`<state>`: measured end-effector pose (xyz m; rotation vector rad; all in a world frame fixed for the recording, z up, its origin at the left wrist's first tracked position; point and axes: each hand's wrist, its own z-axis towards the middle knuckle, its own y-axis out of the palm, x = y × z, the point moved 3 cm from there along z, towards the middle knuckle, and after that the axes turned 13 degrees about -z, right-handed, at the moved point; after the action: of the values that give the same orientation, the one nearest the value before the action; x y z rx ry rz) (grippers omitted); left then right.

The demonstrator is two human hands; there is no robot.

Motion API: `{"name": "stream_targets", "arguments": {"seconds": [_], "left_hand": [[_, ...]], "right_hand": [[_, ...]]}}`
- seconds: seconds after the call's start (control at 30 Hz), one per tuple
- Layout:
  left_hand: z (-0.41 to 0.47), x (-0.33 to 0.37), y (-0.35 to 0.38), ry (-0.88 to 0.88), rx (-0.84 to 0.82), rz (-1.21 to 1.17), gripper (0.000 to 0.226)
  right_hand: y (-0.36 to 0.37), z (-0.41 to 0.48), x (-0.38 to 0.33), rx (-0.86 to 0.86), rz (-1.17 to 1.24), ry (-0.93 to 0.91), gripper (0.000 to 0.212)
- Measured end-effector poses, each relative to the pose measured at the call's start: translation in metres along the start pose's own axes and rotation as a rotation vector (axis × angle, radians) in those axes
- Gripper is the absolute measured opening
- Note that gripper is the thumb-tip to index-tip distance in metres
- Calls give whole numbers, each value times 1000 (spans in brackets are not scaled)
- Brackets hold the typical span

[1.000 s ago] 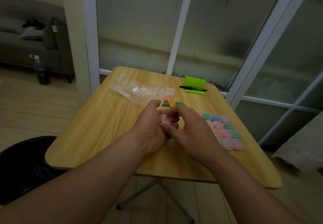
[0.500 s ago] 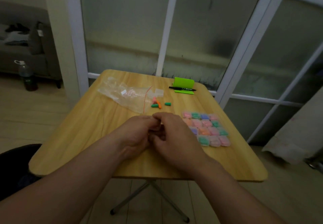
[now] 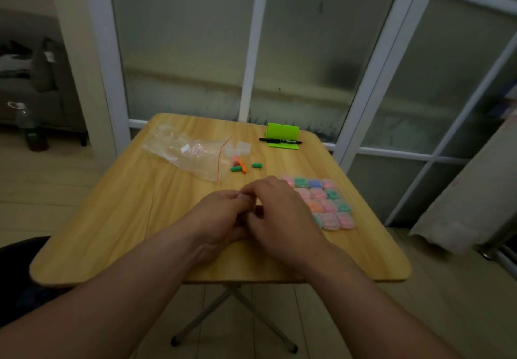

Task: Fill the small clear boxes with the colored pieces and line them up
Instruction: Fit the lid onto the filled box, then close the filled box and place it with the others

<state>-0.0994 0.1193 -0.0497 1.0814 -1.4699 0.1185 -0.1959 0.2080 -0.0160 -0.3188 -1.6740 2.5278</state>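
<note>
1. My forearms run in from the bottom edge, which cuts off my elbows. A black rounded shape (image 3: 16,274) at the lower left is also cut off, and I can't tell what it is.
2. My left hand (image 3: 221,216) and right hand (image 3: 282,213) meet over the middle of the smooth wood-grain table (image 3: 112,232). All the fingers are curled in, knuckles up, pinching the small clear box between them. My fingers now hide it completely. A second ago it showed at my fingertips with pink inside.
3. Just right of my right hand lies the grid of filled boxes (image 3: 327,204), glossy clear squares holding pink, green, blue and orange. My knuckles cover part of its left column, which showed whole half a second ago.
4. Beyond my hands sit the loose pieces (image 3: 240,166), small stubby pink, orange and green cylinders, unmoved.
5. Left of them is a crinkled clear plastic bag (image 3: 193,154) with a red strip. Its contents are too pale to make out.
6. Two empty clear boxes (image 3: 242,148) sit beside the bag.
7. Near the far edge a black marker (image 3: 281,140) lies on a bright green stand (image 3: 282,131).
8. Behind the table are frosted glass panes (image 3: 179,50) in white frames. A blurred bottle (image 3: 29,126) stands far left.
</note>
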Motion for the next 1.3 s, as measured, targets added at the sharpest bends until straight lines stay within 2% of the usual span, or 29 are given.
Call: {"name": "stream_targets", "arguments": {"seconds": [0.23,0.43,0.6,0.83,1.03,1.3], "left_hand": [[-1,-5,26,-79,-53,36,21],[0,9,25,82,135,123,14],[-1,11,27,104,134,110,13],[3,8,28,105,160,134,22],[5,11,28,93,152,99,25],[17,43,8,220,219,9,20]], "right_hand": [[-12,-7,40,-91,-10,37,27],[-22,-17,79,-167,-141,79,33],[-20,-22,94,-211,-177,91,38],[-17,-23,91,-233,-166,101,38],[-18,-23,92,-200,-99,127,44],[-8,8,89,-98,-37,196,24]]}}
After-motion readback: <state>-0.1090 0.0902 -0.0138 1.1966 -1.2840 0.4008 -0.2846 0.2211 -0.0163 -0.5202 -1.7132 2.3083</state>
